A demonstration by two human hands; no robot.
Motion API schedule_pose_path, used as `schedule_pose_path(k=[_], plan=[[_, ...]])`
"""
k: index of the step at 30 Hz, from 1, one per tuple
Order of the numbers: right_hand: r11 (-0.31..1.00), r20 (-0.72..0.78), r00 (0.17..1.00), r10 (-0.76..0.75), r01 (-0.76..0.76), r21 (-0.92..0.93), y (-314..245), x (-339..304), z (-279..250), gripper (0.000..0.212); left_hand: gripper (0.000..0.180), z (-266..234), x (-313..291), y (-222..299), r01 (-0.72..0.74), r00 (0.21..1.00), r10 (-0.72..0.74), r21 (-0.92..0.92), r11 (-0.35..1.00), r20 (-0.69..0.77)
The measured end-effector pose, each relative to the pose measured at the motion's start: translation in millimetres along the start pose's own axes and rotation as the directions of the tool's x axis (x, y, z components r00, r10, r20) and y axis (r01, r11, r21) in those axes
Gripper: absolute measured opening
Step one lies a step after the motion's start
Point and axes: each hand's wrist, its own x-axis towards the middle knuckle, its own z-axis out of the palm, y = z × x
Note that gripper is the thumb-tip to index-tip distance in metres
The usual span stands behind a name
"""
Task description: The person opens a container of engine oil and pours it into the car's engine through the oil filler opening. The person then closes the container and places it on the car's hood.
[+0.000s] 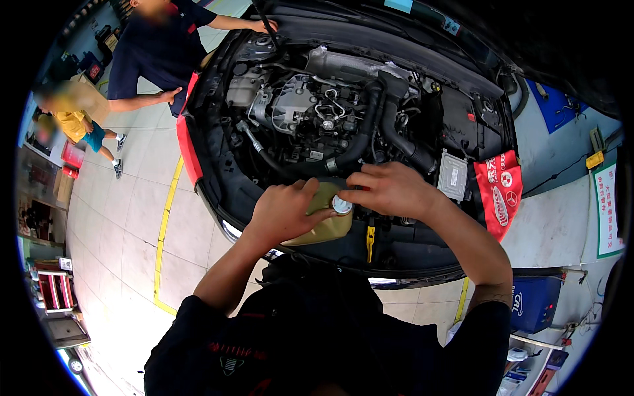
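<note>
A yellowish, see-through plastic jug [335, 229] stands at the front edge of the open engine bay, in front of the engine [297, 102]. My left hand [281, 210] is closed on the jug's upper left side, its thumb reaching toward the round white cap [341, 205]. From the other side, my right hand [393, 190] pinches at the cap with thumb and forefinger. Whether the cap is loose or tight on the neck does not show. Just right of the jug, a yellow lever-like part [370, 244] sticks up from the front panel.
Red fender covers [500, 193] hang over the car's sides. A silver module box [452, 176] sits right of the engine. At the far left fender, a co-worker [158, 56] rests a hand near the bonnet strut. Another person [74, 125] walks behind. A blue machine [533, 302] stands at right.
</note>
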Motion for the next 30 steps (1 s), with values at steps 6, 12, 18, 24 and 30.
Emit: schedule_pose_path(k=[6, 12, 18, 24, 30], plan=[[0.928, 0.031, 0.952, -0.305, 0.304, -0.213, 11.5, 11.9, -2.9, 0.023, 0.055, 3.1, -2.9, 1.6, -0.029, 0.997, 0.027, -0.016, 0.999, -0.068], [0.864, 0.15, 0.885, -0.44, 0.463, -0.198, 22.9, 30.9, -12.2, 0.016, 0.057, 7.8, -4.2, -3.0, -0.039, 0.995, 0.039, 0.0, 0.999, -0.088], [0.81, 0.254, 0.819, -0.515, 0.562, -0.169, 27.3, 48.4, -23.4, 0.021, 0.059, 11.2, -6.1, -3.6, -0.042, 0.993, 0.043, 0.011, 0.999, -0.114], [0.791, 0.233, 0.797, -0.557, 0.595, -0.143, 28.9, 57.0, -27.2, 0.013, 0.059, 13.0, -7.7, -2.5, -0.023, 0.994, 0.025, 0.021, 1.0, -0.102], [0.745, 0.219, 0.76, -0.611, 0.646, -0.163, 33.2, 57.1, -22.3, 0.017, 0.057, 12.1, -7.6, -3.1, -0.047, 0.99, 0.05, 0.028, 0.999, -0.132]])
